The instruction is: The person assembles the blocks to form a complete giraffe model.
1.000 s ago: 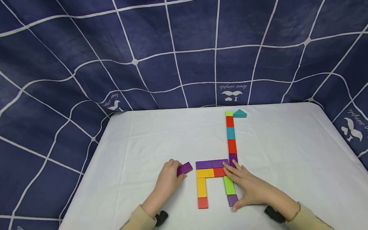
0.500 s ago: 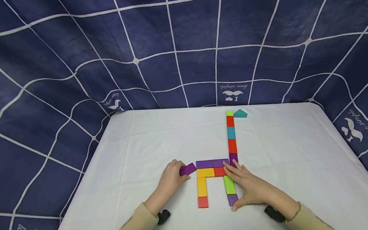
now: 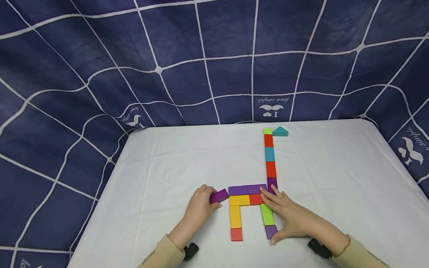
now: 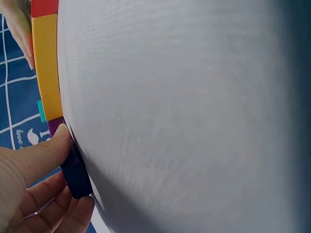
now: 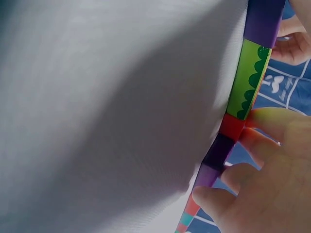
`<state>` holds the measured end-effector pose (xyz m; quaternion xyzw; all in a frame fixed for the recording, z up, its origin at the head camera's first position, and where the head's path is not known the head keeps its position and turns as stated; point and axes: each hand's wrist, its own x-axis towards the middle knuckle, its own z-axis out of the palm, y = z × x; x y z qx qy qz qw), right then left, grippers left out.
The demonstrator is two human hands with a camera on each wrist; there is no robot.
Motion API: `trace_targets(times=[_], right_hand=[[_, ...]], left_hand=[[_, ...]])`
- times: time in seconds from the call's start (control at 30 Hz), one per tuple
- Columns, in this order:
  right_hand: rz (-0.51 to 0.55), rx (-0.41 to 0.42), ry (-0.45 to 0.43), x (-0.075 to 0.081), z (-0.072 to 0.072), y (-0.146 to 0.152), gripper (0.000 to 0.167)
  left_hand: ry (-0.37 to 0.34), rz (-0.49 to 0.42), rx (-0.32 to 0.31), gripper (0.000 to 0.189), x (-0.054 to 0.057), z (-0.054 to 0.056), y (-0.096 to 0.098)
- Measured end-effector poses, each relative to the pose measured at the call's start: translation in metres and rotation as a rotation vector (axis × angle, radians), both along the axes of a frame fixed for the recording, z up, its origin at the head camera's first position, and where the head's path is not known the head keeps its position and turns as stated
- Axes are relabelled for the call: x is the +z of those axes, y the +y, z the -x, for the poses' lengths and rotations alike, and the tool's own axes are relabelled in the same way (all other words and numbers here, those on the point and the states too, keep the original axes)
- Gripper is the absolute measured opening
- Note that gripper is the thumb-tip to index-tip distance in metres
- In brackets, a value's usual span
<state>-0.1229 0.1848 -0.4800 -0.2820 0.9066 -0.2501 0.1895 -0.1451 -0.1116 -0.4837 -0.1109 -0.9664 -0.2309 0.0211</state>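
Note:
My left hand (image 3: 199,208) pinches a purple block (image 3: 219,196) between thumb and fingers. The block lies slightly slanted, its right end at the left end of two purple blocks (image 3: 238,190) in a row. Below that row lie a yellow block (image 3: 239,200) and a red block (image 3: 255,199). One leg has a yellow block (image 3: 235,216) over a coral one (image 3: 236,234); the other, a green block (image 3: 267,215) over a purple one (image 3: 271,231). My right hand (image 3: 293,217) is spread, fingertips touching the blocks at the right corner and partly hiding them, thumb beside the lower purple block.
A column of red (image 3: 271,169), teal (image 3: 270,154) and other blocks runs up from the right corner. A teal triangular block (image 3: 280,132) lies beside its top. White cloth (image 3: 186,161) covers the table, and a blue checked curtain (image 3: 229,79) hangs behind.
My left hand has moved slightly right with the purple block, bringing it up to the purple row's left end. The right hand has stayed in place on the blocks.

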Motion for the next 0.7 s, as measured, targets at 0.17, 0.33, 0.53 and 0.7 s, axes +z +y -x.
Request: trace_targets(times=[0.17, 0.33, 0.53, 0.7], right_hand=[[0.014, 0.001, 0.006, 0.0005, -0.0010, 0.0003, 0.122], [0.025, 0.020, 0.026, -0.0002, -0.0017, 0.0015, 0.121], [0.031, 0.023, 0.034, -0.0004, -0.0024, 0.0023, 0.121], [0.029, 0.028, 0.043, 0.0006, -0.0019, 0.0028, 0.122]], left_hand=[[0.021, -0.001, -0.012, 0.031, 0.0001, -0.0005, 0.0008], [0.031, 0.005, -0.025, 0.030, -0.0019, -0.0007, 0.0008], [0.043, -0.009, -0.023, 0.029, -0.0020, -0.0015, 0.0007], [0.055, -0.013, -0.020, 0.030, -0.0018, -0.0017, 0.0008]])
